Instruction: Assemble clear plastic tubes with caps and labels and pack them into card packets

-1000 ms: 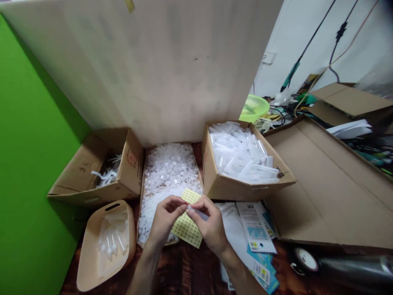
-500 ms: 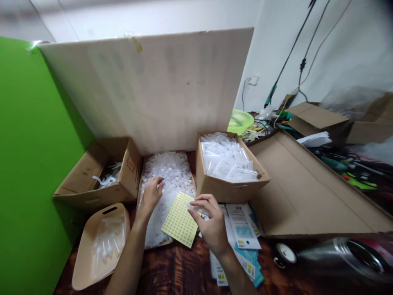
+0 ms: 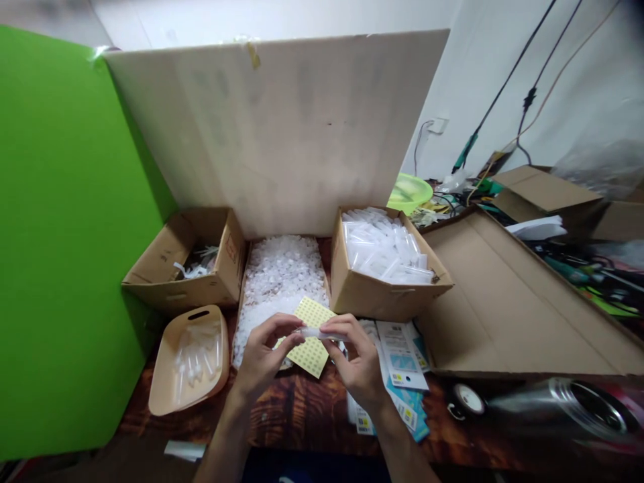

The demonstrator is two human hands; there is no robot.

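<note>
We look down past two forearms at a dark, wood-patterned table (image 3: 296,419), with the work at its near middle. The left hand (image 3: 266,345) pinches one end of a translucent tube (image 3: 310,333) between thumb and fingertips, while the right hand (image 3: 355,345) grips the other end, its fingers curled along the top. The tube lies nearly level between the two hands, above a yellow sheet (image 3: 312,359) printed with rows of small dark marks. We see the sheet slanting across the near right part of a shallow cardboard tray (image 3: 243,288), which is filled with small white pieces (image 3: 284,268). To the right of this tray stands a carton (image 3: 372,295) heaped with clear tubes (image 3: 385,245); to its left, a second carton (image 3: 186,296) holds pale strips (image 3: 197,268). In front of the latter we note a beige basket (image 3: 164,355) containing several tubes with white tips (image 3: 195,365). Printed packets (image 3: 402,355) overlap just right of the right hand, and farther right a metal flask (image 3: 538,409) lies beside a round lid (image 3: 469,400). Behind the containers rises a pale board (image 3: 292,134), which we see meeting a green panel (image 3: 75,235) at the left
</note>
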